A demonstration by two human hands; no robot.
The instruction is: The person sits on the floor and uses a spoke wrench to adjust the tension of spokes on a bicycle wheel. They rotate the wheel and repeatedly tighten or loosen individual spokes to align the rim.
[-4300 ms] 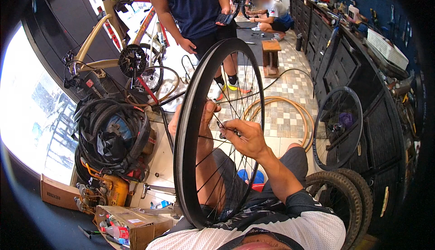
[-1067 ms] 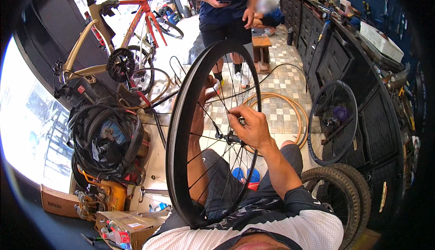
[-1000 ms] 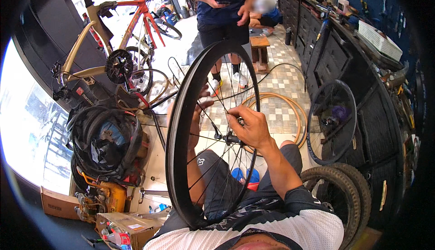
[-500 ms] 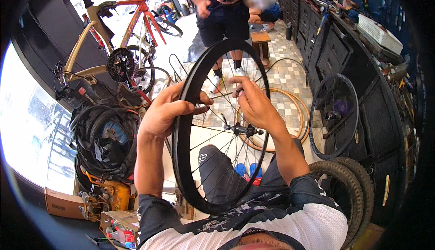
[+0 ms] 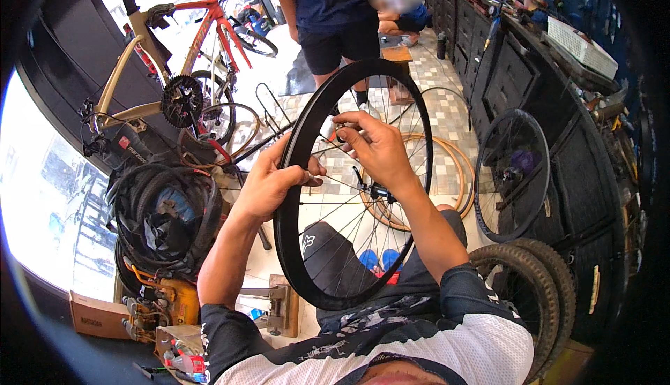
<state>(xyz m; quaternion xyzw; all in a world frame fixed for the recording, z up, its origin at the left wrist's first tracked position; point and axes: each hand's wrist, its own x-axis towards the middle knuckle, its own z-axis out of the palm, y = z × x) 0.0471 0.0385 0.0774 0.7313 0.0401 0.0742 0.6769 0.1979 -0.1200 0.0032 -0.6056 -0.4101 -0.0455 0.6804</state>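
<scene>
A black deep-rimmed bicycle wheel (image 5: 296,245) without a tire stands tilted in front of me, above my lap. My left hand (image 5: 273,179) grips its rim on the left side, thumb and fingertips reaching in toward the spokes. Inside the wheel, my right hand (image 5: 377,146) is closed in a pinch near the spokes. A small dark round piece (image 5: 340,134) shows at its fingertips, too small to name. The hub (image 5: 379,192), with a quick-release lever, sits just below my right hand and is partly covered by my wrist.
A bicycle frame (image 5: 129,114) and black coiled tires (image 5: 150,210) are at left. Another wheel (image 5: 481,176) leans on dark cabinets (image 5: 509,71) at right, above knobby tires (image 5: 520,280). Tan tires (image 5: 464,169) lie on the floor. A person (image 5: 328,8) stands ahead; another crouches behind.
The wheel has shifted slightly right and up and turned a little. My right hand has moved toward the rim's left side. The standing person has lowered one hand and shifted left.
</scene>
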